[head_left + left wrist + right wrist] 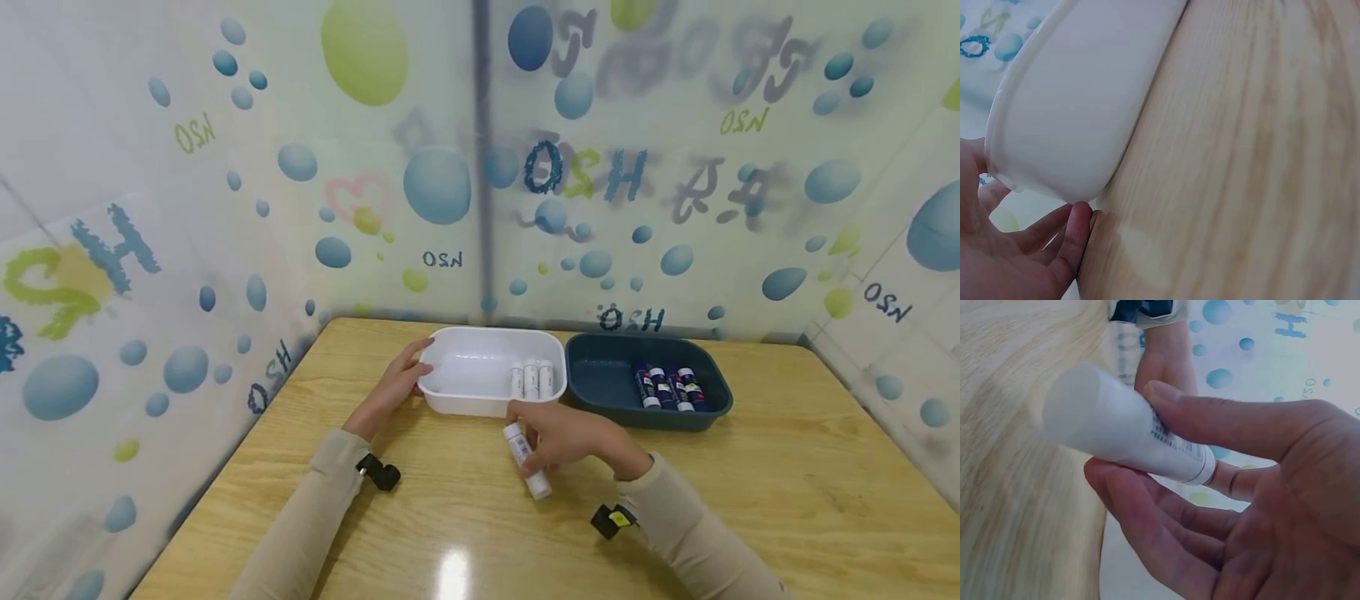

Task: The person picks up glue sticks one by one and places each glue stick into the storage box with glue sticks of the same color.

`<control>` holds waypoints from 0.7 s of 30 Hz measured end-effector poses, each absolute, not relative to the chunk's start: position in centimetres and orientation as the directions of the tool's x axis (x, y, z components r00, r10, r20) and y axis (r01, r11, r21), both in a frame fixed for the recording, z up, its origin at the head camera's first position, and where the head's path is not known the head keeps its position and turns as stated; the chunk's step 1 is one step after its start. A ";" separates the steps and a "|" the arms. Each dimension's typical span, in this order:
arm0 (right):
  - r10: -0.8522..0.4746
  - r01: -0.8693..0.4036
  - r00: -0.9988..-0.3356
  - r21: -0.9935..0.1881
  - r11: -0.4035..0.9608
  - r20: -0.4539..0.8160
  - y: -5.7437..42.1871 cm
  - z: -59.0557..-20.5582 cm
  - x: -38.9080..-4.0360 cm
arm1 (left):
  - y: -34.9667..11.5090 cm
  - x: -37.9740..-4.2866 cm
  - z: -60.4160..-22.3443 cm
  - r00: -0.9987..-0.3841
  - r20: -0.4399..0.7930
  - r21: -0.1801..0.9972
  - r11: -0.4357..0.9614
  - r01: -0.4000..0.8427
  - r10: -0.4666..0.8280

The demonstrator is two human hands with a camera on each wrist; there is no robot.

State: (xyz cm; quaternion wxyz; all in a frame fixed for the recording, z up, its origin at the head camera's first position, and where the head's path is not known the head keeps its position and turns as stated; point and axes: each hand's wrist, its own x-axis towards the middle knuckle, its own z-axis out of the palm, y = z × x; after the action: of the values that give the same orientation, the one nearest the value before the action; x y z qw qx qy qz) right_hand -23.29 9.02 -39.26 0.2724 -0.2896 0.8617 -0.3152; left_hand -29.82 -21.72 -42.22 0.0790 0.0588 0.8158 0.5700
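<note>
My right hand (pixel 566 433) grips a white capped tube (pixel 527 462) between thumb and fingers, tilted above the table in front of the white bin. Dark barcode print shows on the white tube (pixel 1129 428) in the right wrist view, where the right hand (pixel 1229 487) wraps its lower side. My left hand (pixel 393 385) holds the left end of the white bin (pixel 465 406), fingertips over its rim. In the left wrist view, the left hand (pixel 1029 244) touches the bin's end wall (pixel 1085 106). Three similar white tubes (pixel 532 380) stand inside at the right.
A dark teal bin (pixel 600 367) adjoins the white one on its right. Several navy tubes with white ends (pixel 667 388) are in its right half. Both bins stand near the back edge of the wooden table (pixel 420 517), before a patterned curtain (pixel 442 283).
</note>
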 end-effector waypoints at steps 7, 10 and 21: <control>-0.660 -0.287 -0.691 -0.726 0.625 -0.295 9.1 -38.2 -23.1 | -22.2 -31.3 -44.3 -0.984 -0.036 0.941 0.337 0.024 0.172; -0.660 -0.302 -0.699 -0.724 0.621 -0.275 9.1 -37.6 -23.3 | -22.4 -32.1 -45.5 -0.987 -0.010 0.940 0.337 0.045 0.159; -0.694 -0.396 -0.717 -0.786 0.476 -0.059 8.4 -34.1 -24.8 | -22.6 -32.4 -45.9 -0.988 -0.005 0.936 0.349 0.050 0.155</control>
State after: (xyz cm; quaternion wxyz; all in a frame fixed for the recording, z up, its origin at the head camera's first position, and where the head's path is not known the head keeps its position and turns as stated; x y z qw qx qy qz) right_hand -24.85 8.37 -34.07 0.1889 -0.3252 0.8380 -0.3954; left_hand -32.37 -22.58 -45.95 0.0465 0.0627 0.8198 0.5672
